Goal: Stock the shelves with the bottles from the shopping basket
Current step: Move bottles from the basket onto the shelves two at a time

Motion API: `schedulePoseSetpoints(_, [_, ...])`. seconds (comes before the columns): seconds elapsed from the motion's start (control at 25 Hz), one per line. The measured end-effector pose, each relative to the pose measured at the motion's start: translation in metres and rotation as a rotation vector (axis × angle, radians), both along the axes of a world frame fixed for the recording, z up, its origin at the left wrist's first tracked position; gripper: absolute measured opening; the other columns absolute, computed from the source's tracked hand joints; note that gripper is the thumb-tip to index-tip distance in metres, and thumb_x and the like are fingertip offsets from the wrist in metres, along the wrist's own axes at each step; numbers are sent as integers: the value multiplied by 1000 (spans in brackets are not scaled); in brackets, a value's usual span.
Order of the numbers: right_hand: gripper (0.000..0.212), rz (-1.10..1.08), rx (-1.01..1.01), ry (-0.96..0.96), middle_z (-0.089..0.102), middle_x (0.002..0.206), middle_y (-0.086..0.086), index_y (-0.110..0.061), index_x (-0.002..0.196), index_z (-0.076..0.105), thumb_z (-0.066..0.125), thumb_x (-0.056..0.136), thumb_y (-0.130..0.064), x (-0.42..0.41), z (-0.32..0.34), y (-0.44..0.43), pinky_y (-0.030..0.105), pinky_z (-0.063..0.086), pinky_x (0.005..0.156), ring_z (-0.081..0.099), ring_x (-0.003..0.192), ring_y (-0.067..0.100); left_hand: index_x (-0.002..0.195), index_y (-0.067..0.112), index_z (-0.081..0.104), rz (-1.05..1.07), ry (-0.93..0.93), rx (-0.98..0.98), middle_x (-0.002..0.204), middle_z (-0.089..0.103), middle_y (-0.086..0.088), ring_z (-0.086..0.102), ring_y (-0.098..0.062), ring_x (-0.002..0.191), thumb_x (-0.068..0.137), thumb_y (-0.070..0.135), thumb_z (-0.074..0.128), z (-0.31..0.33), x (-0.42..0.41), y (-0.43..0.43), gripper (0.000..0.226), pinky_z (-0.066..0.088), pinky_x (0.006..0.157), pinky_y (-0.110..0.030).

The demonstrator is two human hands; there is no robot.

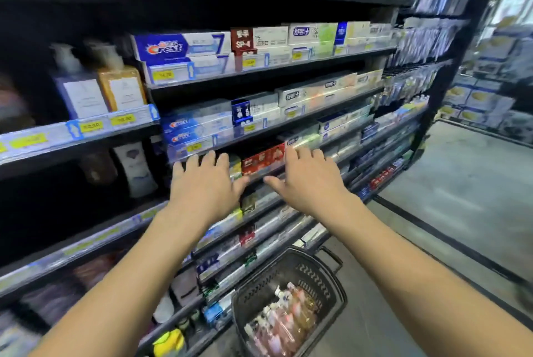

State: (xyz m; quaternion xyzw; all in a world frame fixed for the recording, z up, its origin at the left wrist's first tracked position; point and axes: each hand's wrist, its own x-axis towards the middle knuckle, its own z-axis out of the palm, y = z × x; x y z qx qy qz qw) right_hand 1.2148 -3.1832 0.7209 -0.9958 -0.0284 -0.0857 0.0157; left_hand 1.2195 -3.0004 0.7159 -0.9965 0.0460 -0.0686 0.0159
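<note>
Shelves (288, 70) of toothpaste boxes (184, 46); basket (331, 284) on floor (461, 198)

The blue toothpaste box (173, 46) reads "Crest" and "7"; the red box (241, 39) reads "SP-4".

Blue Crest toothpaste boxes (184, 46) lie above red boxes (264, 159). Yellow price tags (122, 119) run below them. The floor (461, 189) is grey

The price tags (92, 127) at the left are smeared beyond reading, the bottles (288, 313) at lower centre are blurred, and their basket (317, 279) is clipped by the bottom edge.
</note>
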Motion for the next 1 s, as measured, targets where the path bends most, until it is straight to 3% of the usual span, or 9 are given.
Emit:
schedulePoseSetpoints(0.4, [71, 21, -18, 186, 51, 143, 18, -11, 137, 45, 46, 95, -68, 89, -93, -75, 53, 40, 105, 46, 132, 40, 151, 20, 33, 56, 176, -52, 158, 36, -6, 33, -34, 143, 95, 68, 32, -99, 84, -79, 74, 27, 116, -54])
schedulePoseSetpoints(0.72, [70, 92, -26, 368, 50, 145, 16, -11, 145, 40, 47, 97, -63, 174, -225, -101, 51, 38, 106, 45, 133, 40, 144, 19, 42, 139, 403, -114, 149, 47, -8, 41, -35, 137, 95, 66, 36, -230, 149, -102, 69, 32, 112, -53])
schedulePoseSetpoints(1.0, [73, 254, -140, 592, 46, 146, 18, -9, 149, 33, 40, 100, -62, 224, -368, -145, 53, 39, 107, 44, 134, 40, 153, 15, 30, 342, 678, -147, 158, 34, -11, 26, -38, 146, 99, 59, 36, -369, 164, -144, 70, 21, 118, -58])
